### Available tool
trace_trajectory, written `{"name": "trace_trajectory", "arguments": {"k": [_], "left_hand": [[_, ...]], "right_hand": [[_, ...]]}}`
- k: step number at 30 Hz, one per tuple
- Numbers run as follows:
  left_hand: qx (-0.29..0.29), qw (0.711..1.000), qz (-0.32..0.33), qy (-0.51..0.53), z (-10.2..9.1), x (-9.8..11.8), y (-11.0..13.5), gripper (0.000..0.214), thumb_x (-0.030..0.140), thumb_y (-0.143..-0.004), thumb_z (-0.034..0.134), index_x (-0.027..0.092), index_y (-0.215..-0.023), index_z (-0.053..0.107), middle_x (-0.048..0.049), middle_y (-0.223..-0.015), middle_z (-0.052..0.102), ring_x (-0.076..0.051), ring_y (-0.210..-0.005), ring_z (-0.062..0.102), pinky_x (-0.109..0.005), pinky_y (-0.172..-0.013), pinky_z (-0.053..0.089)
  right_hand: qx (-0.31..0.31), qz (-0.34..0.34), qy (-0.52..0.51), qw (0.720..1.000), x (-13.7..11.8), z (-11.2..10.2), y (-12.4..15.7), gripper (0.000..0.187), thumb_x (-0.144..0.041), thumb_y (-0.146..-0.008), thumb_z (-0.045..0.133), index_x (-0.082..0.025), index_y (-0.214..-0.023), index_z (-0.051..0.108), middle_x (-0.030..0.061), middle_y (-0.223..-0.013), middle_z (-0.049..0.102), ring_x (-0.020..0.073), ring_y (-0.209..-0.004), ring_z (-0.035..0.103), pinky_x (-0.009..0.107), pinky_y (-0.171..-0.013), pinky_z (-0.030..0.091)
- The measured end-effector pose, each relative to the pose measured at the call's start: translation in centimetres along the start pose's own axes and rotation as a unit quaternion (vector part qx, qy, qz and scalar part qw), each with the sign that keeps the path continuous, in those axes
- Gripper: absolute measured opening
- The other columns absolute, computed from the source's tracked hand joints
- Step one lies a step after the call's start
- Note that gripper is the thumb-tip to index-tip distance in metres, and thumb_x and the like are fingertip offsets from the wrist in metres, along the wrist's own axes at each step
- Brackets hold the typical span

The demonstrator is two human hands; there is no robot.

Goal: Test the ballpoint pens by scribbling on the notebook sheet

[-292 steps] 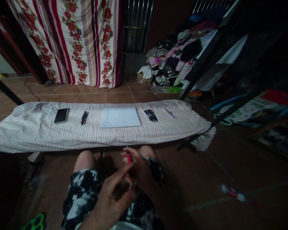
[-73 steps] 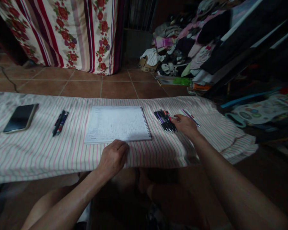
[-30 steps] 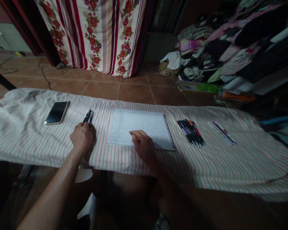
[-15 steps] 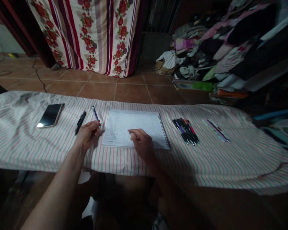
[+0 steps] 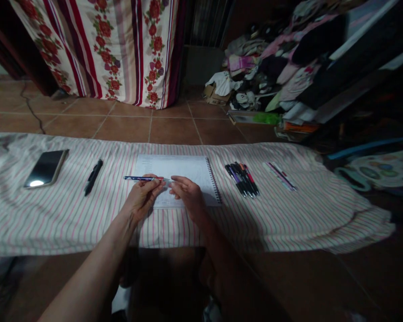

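Over the spiral notebook (image 5: 191, 163), my left hand (image 5: 144, 192) pinches a blue patterned pen (image 5: 134, 178) held level. The pen's narrow tip points right, at the fingertips of my right hand (image 5: 188, 192). Those fingers are curled in a pinch close to the tip; whatever is between them is too small to make out. Faint writing covers the notebook's white page, and its coil runs down the right side. To the left of my left hand a black pen (image 5: 93, 177) lies on the striped cloth.
A striped cloth (image 5: 114, 223) covers the table. At its left lies a phone (image 5: 47, 167). Right of the notebook are a bunch of pens (image 5: 242, 180) and a few slim pens (image 5: 280, 175). Behind are a floral curtain (image 5: 121, 53) and a clothes pile (image 5: 268, 67).
My left hand has moved right with the blue pen, lifting it off the cloth and turning it level over the notebook. Both hands now meet at its tip. The view has shifted right.
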State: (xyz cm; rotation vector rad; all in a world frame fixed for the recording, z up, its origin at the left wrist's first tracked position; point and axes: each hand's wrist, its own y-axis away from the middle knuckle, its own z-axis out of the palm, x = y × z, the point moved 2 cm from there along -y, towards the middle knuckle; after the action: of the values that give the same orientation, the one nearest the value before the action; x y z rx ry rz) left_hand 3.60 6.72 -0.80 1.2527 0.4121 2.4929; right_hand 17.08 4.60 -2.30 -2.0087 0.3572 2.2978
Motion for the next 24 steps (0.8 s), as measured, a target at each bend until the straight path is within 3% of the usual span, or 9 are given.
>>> {"name": "trace_trajectory", "arguments": {"k": [7, 12, 15, 18, 20, 22, 24], "left_hand": [[-0.042, 0.999, -0.019, 0.013, 2.0, -2.5, 0.0, 0.015, -0.001, -0.069, 0.062, 0.012, -0.076, 0.061, -0.0021, -0.068, 0.067, -0.009, -0.069, 0.065, -0.017, -0.073, 0.053], [-0.086, 0.995, -0.027, 0.036, 2.3, -1.9, 0.4, 0.016, 0.01, -0.074, 0.059, 0.012, -0.089, 0.066, -0.0069, -0.084, 0.07, -0.016, -0.084, 0.067, -0.025, -0.077, 0.054], [-0.11, 0.993, -0.007, 0.036, 2.1, -1.5, 0.4, 0.015, 0.023, -0.075, 0.062, 0.012, -0.083, 0.068, -0.0087, -0.092, 0.07, -0.021, -0.093, 0.065, -0.031, -0.081, 0.054], [-0.093, 0.992, 0.019, -0.079, 1.8, -1.6, 0.3, 0.021, 0.031, -0.068, 0.071, 0.012, -0.076, 0.069, -0.0073, -0.079, 0.07, -0.018, -0.079, 0.066, -0.028, -0.074, 0.053], [-0.081, 0.975, 0.046, -0.203, 1.7, -1.9, 0.1, 0.026, 0.034, -0.063, 0.075, 0.012, -0.075, 0.069, -0.004, -0.066, 0.067, -0.014, -0.064, 0.062, -0.023, -0.062, 0.05], [-0.084, 0.939, 0.089, -0.321, 1.6, -2.2, -0.1, 0.029, 0.038, -0.061, 0.076, 0.014, -0.077, 0.069, -0.0013, -0.062, 0.064, -0.012, -0.056, 0.057, -0.021, -0.053, 0.044], [-0.103, 0.886, 0.139, -0.43, 1.5, -2.6, -0.4, 0.031, 0.04, -0.065, 0.072, 0.016, -0.085, 0.07, -0.0011, -0.066, 0.065, -0.013, -0.057, 0.057, -0.022, -0.053, 0.042]], "right_hand": [[0.048, 0.018, -0.029, 0.998, -0.5, -1.3, 0.0, 0.021, -0.035, -0.061, 0.067, -0.018, -0.074, 0.064, -0.0005, -0.061, 0.063, 0.0111, -0.056, 0.055, 0.023, -0.052, 0.042], [0.093, 0.027, -0.063, 0.993, -1.1, -3.4, -0.4, 0.023, -0.036, -0.062, 0.068, -0.019, -0.077, 0.065, -0.0037, -0.06, 0.059, 0.0082, -0.053, 0.051, 0.021, -0.052, 0.039], [0.109, 0.021, -0.055, 0.992, -1.7, -4.9, -0.6, 0.025, -0.034, -0.06, 0.069, -0.018, -0.079, 0.066, -0.0035, -0.061, 0.059, 0.008, -0.055, 0.052, 0.021, -0.053, 0.038], [0.089, 0.01, -0.038, 0.995, -1.8, -5.7, -0.9, 0.027, -0.033, -0.06, 0.068, -0.018, -0.082, 0.067, -0.0028, -0.062, 0.06, 0.0085, -0.057, 0.053, 0.021, -0.054, 0.039], [0.085, 0.005, -0.032, 0.996, -1.5, -5.8, -1.1, 0.028, -0.032, -0.06, 0.067, -0.017, -0.082, 0.067, -0.0024, -0.061, 0.061, 0.0088, -0.055, 0.053, 0.022, -0.054, 0.039], [0.086, -0.001, -0.027, 0.996, -1.0, -5.6, -1.3, 0.029, -0.032, -0.059, 0.067, -0.017, -0.084, 0.067, -0.002, -0.061, 0.062, 0.0095, -0.055, 0.054, 0.022, -0.053, 0.04], [0.085, -0.005, -0.027, 0.996, -0.6, -5.2, -1.3, 0.03, -0.031, -0.058, 0.068, -0.016, -0.084, 0.065, -0.0012, -0.062, 0.063, 0.0104, -0.056, 0.056, 0.023, -0.052, 0.041]]}}
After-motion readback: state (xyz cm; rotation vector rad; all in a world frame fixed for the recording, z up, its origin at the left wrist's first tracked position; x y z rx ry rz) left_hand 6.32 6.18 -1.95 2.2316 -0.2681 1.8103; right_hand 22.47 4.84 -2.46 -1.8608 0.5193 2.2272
